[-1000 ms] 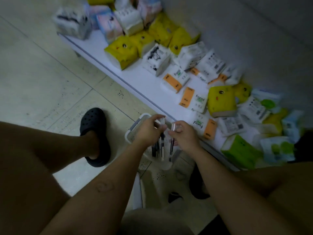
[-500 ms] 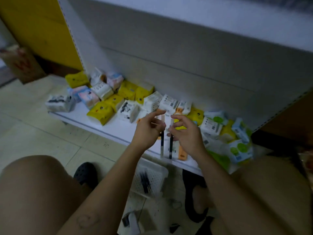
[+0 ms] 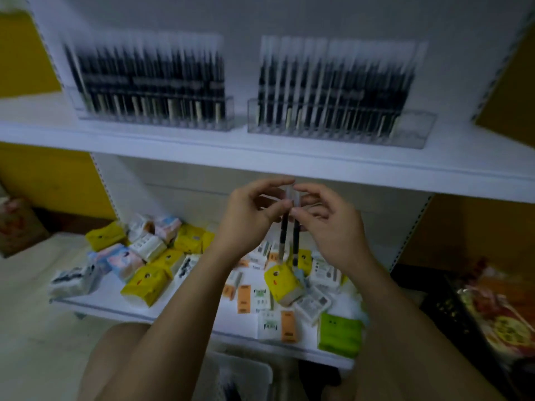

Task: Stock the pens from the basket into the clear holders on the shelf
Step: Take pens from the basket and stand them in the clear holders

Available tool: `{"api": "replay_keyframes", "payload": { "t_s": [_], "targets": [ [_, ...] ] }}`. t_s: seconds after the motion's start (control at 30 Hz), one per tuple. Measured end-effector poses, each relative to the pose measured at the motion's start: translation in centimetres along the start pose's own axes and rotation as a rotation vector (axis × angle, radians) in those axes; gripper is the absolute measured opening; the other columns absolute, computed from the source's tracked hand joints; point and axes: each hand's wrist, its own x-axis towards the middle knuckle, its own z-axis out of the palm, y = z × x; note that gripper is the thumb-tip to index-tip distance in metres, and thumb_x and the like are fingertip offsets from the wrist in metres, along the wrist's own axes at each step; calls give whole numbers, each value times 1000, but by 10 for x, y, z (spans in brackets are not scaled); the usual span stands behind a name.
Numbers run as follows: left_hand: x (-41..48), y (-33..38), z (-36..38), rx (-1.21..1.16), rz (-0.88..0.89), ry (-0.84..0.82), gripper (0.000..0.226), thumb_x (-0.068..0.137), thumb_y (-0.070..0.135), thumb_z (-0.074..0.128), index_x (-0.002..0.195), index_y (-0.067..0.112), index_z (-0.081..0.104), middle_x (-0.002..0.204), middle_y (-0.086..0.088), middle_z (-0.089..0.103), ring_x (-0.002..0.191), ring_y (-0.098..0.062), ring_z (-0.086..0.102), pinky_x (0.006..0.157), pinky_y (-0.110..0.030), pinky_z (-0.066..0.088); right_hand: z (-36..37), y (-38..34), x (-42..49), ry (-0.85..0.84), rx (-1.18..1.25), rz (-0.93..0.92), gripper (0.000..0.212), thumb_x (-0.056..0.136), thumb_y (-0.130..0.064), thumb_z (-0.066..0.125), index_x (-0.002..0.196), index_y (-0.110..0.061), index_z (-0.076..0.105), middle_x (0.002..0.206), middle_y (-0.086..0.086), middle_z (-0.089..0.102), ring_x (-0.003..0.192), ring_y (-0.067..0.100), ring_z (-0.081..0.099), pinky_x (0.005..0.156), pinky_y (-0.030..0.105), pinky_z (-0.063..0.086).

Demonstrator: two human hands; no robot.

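Two black pens (image 3: 289,241) with clear caps hang upright between my hands, just below the front edge of the white shelf (image 3: 289,160). My left hand (image 3: 246,218) pinches the left pen near its cap. The right pen's top is pinched by my right hand (image 3: 333,224). On the shelf above stand two clear holders. The left holder (image 3: 153,111) is packed with black pens. The right holder (image 3: 341,123) is filled too, except for bare slots at its right end. A white basket (image 3: 246,374) shows at the bottom, between my knees.
The low white shelf (image 3: 115,302) carries several tissue packs in yellow, white, orange and green. A dark crate with colourful packets (image 3: 492,314) stands at the right. Yellow panels flank the shelving on both sides.
Both hands rose with the pens from the basket on the floor to just under the upper shelf. The view tilted up, bringing the pen holders into sight.
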Motion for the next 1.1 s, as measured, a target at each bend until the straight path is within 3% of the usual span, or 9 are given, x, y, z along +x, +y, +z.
{"api": "replay_keyframes", "payload": {
  "t_s": [0.13, 0.3, 0.4, 0.53, 0.67, 0.83, 1.03, 1.1],
  "targets": [
    [12, 40, 12, 9, 121, -39, 34, 84, 2, 69, 110, 23, 68, 91, -9, 71, 80, -25, 69, 71, -32, 58, -34, -39, 0, 86, 8, -97, 37, 86, -16, 70, 103, -48, 60, 93, -3, 64, 81, 15, 70, 76, 46, 58],
    [38, 86, 34, 75, 248, -54, 33, 84, 9, 72, 110, 29, 67, 91, 1, 70, 83, -12, 68, 75, -31, 59, -90, -74, 16, 227, 22, -168, 35, 86, -10, 69, 109, -36, 62, 89, -7, 62, 78, 16, 72, 73, 39, 60],
    [58, 115, 49, 65, 305, -60, 32, 85, 12, 71, 110, 32, 67, 90, 2, 69, 82, -13, 68, 75, -35, 59, -124, -89, 31, 277, 11, -208, 31, 87, -9, 68, 112, -26, 62, 86, -7, 61, 77, 16, 72, 70, 33, 60],
    [89, 149, 70, 111, 381, -96, 32, 87, 16, 69, 117, 26, 65, 97, -1, 70, 85, -12, 69, 77, -31, 59, -162, -102, 57, 319, 15, -224, 30, 87, -9, 68, 110, -28, 62, 91, 2, 61, 79, 18, 72, 70, 33, 60],
    [123, 174, 87, 47, 382, -11, 32, 88, 15, 67, 118, 24, 63, 100, -3, 68, 86, -12, 69, 75, -29, 60, -191, -108, 87, 334, -18, -231, 30, 87, -9, 68, 112, -25, 60, 95, 10, 62, 79, 18, 72, 69, 36, 61],
    [161, 188, 111, 28, 413, 48, 30, 87, 15, 69, 115, 23, 63, 96, -3, 69, 84, -11, 69, 77, -29, 59, -222, -110, 125, 365, -56, -267, 28, 89, -9, 66, 111, -25, 58, 93, 6, 62, 77, 15, 72, 66, 32, 61],
    [200, 182, 137, 192, 452, 17, 31, 86, 15, 70, 114, 24, 64, 95, 1, 69, 88, -8, 67, 83, -24, 57, -236, -82, 159, 408, -15, -225, 27, 89, -9, 65, 109, -25, 57, 85, -2, 61, 76, 17, 71, 64, 33, 59],
    [210, 175, 142, 248, 436, 3, 31, 86, 18, 70, 115, 27, 64, 96, 3, 69, 89, -6, 66, 81, -17, 54, -236, -71, 166, 417, 1, -211, 27, 89, -9, 65, 108, -26, 57, 86, -3, 62, 77, 17, 71, 63, 31, 58]
  ]
}}
